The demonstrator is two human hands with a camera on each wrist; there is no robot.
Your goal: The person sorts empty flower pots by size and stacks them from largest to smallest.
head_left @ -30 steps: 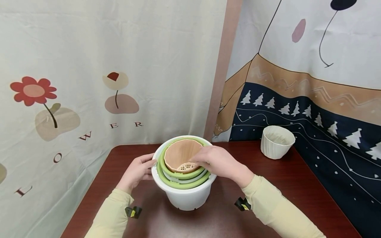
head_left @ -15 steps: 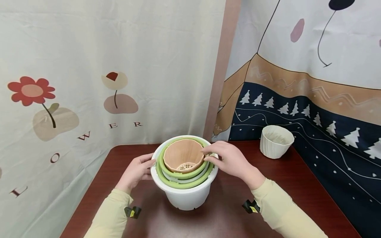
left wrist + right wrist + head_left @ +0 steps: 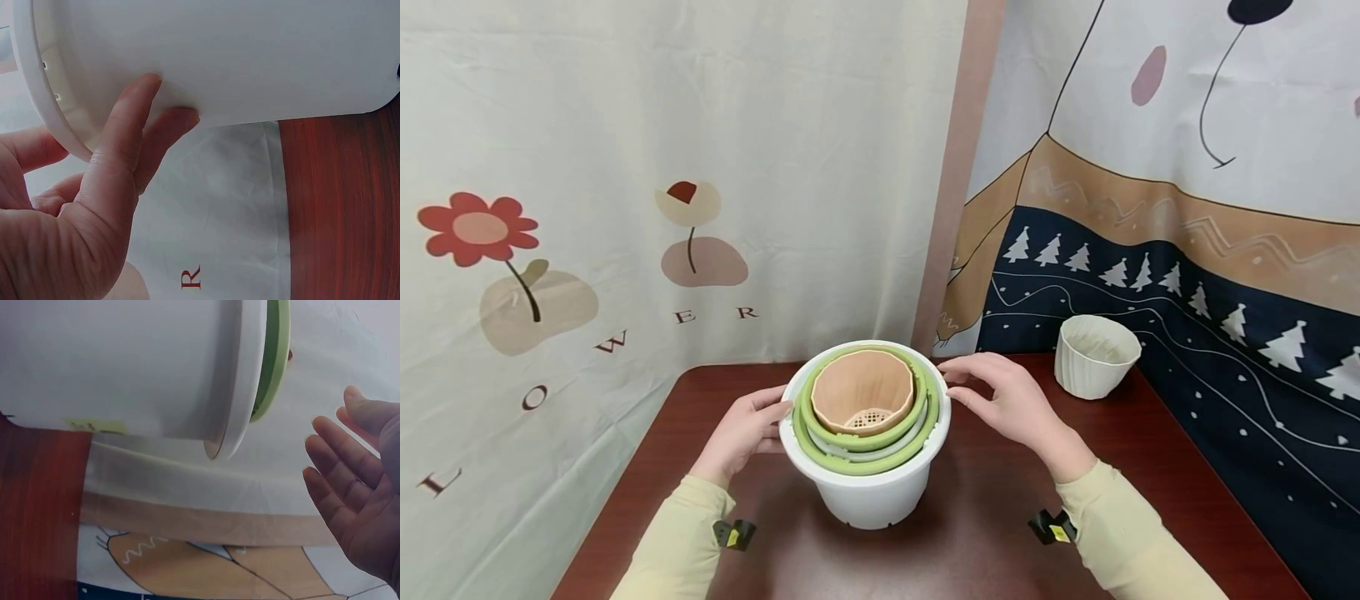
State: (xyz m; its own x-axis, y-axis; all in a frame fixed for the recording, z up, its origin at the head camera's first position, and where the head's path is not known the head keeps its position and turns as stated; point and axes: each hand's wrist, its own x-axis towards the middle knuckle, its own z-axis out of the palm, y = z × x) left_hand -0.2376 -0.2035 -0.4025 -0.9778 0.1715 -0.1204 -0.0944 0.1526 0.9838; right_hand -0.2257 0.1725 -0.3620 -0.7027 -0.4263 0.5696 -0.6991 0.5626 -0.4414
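Note:
A large white plastic flower pot (image 3: 874,500) stands at mid-table, holding a nest of smaller pots: a green-rimmed one (image 3: 880,469), a pale one, another green one (image 3: 867,442) and a tan pot (image 3: 861,383) with a perforated bottom innermost. My left hand (image 3: 737,429) pinches the white pot's left rim, thumb on top. In the left wrist view, two fingers (image 3: 125,119) lie against its outer wall below the rim. Beside the right rim is my right hand (image 3: 1011,400), fingers loosely bent and holding nothing; the right wrist view shows it (image 3: 356,487) apart from the pot.
A cream ribbed pot (image 3: 1093,367) stands at the back right of the dark red wooden table (image 3: 970,533). Printed curtains (image 3: 820,208) hang right behind the table and along its right side. A small yellow label (image 3: 94,425) sticks to the white pot's wall.
My right hand has let go of the tan pot and drawn back to the right, past the white rim. The left hand has kept its hold, and the nested pots stay in place.

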